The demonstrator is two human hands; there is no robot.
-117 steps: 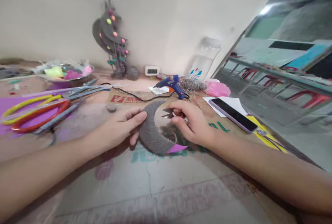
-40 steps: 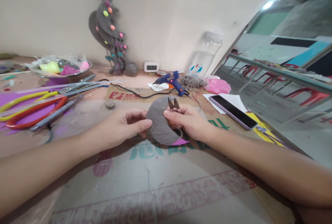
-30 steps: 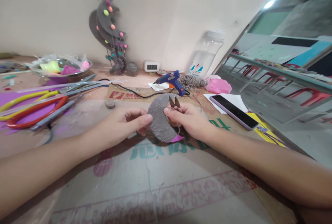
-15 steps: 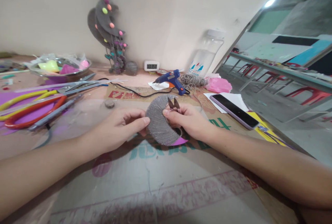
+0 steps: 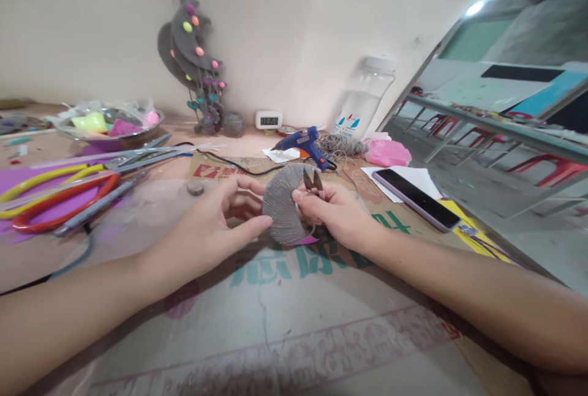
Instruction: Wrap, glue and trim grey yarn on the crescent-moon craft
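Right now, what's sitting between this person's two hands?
In the head view, a gray yarn-wrapped crescent lies between the left hand and the right hand, which holds small scissors.

The table [image 5: 243,144] carries printed cardboard [image 5: 211,322], a purple sheet [image 5: 18,177] and a clock [image 5: 269,119].

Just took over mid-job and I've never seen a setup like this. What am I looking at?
There is no machine here: these are a person's two bare hands, seen from a camera worn on the head, looking forward and down. The right hand holds a grey, thread-wrapped crescent by its inner edge, plus a small pair of blades pointing up. The thumb of the left hand is at the crescent's outer edge; whether that hand grips it is unclear. On the table beyond are a blue glue gun and a clear bottle, with a phone to the right.
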